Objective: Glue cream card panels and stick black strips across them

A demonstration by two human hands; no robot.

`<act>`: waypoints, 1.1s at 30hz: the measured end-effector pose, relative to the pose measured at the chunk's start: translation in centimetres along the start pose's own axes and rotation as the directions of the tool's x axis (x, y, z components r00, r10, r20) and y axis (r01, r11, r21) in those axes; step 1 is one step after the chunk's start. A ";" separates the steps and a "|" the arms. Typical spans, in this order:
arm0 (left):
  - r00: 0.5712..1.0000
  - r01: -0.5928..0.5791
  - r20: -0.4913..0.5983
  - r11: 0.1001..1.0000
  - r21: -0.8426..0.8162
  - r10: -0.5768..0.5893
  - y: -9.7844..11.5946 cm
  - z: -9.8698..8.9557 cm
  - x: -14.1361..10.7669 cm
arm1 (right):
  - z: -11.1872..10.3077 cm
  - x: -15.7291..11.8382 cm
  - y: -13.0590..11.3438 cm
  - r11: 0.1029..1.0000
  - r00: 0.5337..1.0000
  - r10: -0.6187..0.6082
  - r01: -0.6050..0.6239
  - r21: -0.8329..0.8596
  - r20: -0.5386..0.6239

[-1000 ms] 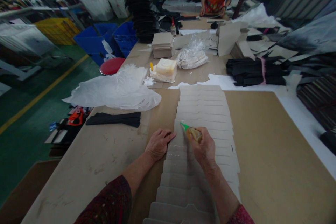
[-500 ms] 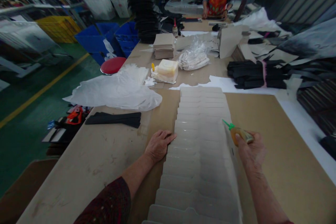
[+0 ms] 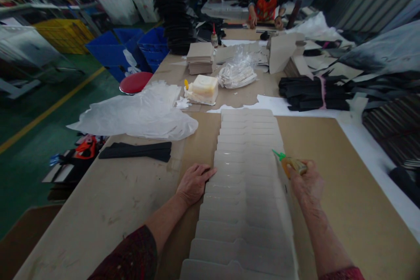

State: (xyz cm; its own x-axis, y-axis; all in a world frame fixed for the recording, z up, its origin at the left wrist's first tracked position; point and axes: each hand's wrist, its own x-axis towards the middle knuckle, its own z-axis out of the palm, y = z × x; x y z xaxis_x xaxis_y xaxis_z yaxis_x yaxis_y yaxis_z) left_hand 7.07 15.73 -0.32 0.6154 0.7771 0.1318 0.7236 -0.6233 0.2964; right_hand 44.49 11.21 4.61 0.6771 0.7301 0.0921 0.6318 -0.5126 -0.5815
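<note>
A long row of overlapping pale grey sheets runs away from me down the middle of the table, with shiny wet-looking lines along several of their edges. My left hand lies at the left side of the row, its fingertips touching the sheet edges and its fingers loosely stretched. On the other side, my right hand is wrapped round a small glue bottle of amber liquid. The bottle is tilted, its green nozzle pointing left over the right edge of the row.
Black strips and a white plastic bag lie to the left. Beyond the row are a yellowish block, a bagged bundle and stacked boards. Bundled black strips lie right. A person works at the far end.
The whole view has shifted slightly, so things appear a little further left. The glue bottle stays in my right hand near the row's right edge, and my left hand keeps its place.
</note>
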 end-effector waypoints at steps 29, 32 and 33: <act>1.000 -0.002 0.011 1.000 -0.001 0.002 0.2 -0.2 0.1 | 0.7 -0.4 -1.8 0.998 0.997 -0.068 0.068 0.008 0.039; 1.000 -0.001 0.011 1.000 -0.006 0.001 0.2 -0.2 0.1 | 0.8 -0.5 -2.2 0.997 0.995 -0.076 0.075 0.018 0.062; 1.000 0.001 0.011 1.000 -0.007 0.000 0.2 -0.2 0.1 | 0.9 -0.6 -2.4 0.995 0.992 -0.094 0.092 0.026 0.083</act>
State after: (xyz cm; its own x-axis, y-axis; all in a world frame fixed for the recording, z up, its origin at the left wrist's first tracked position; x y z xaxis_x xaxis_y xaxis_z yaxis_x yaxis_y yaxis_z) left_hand 7.21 15.65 -0.03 0.6185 0.7764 0.1213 0.7218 -0.6223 0.3029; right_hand 42.21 12.41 5.22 0.5815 0.8097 0.0789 0.6811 -0.4314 -0.5916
